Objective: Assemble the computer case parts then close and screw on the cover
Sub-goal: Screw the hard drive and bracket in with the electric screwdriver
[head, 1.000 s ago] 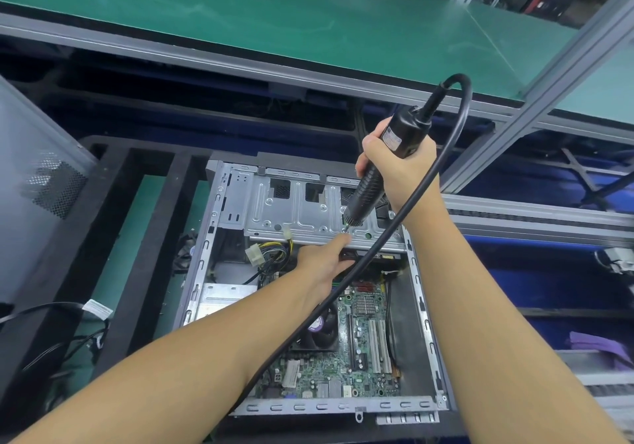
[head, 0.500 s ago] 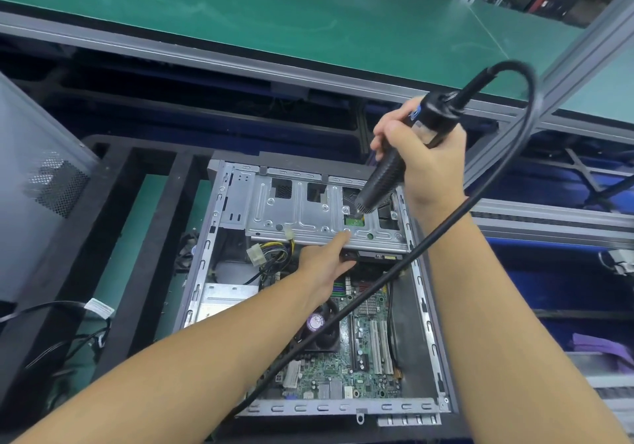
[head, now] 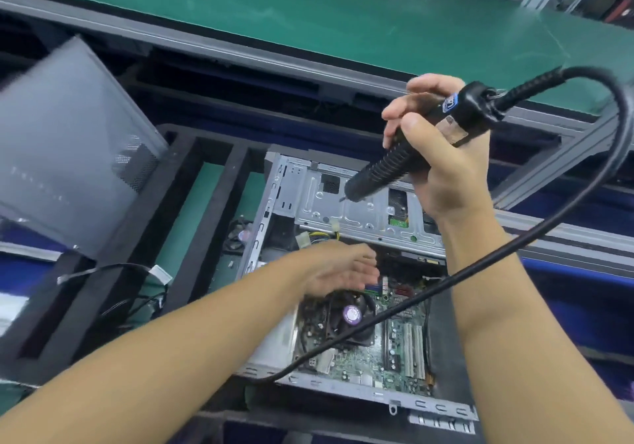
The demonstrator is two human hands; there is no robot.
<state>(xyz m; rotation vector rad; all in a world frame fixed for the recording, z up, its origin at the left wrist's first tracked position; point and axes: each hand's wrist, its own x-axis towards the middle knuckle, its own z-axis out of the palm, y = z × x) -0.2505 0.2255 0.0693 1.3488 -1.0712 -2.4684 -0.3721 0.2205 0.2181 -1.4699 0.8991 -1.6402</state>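
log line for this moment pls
phase: assembling parts | right hand: grips electric screwdriver, bit over drive cage | left hand: open over motherboard, blurred | case: open | cover: off, at left

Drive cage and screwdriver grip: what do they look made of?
The drive cage looks like bare sheet steel: dull silver, stamped dimples, punched slots. The screwdriver in the right hand has a matte black ribbed grip, probably plastic or rubber; can't tell which.

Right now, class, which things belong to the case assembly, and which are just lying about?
Job: case, cover, screwdriver gripped by right hand, left hand inside the case.
Lying about: loose cables, green belt.
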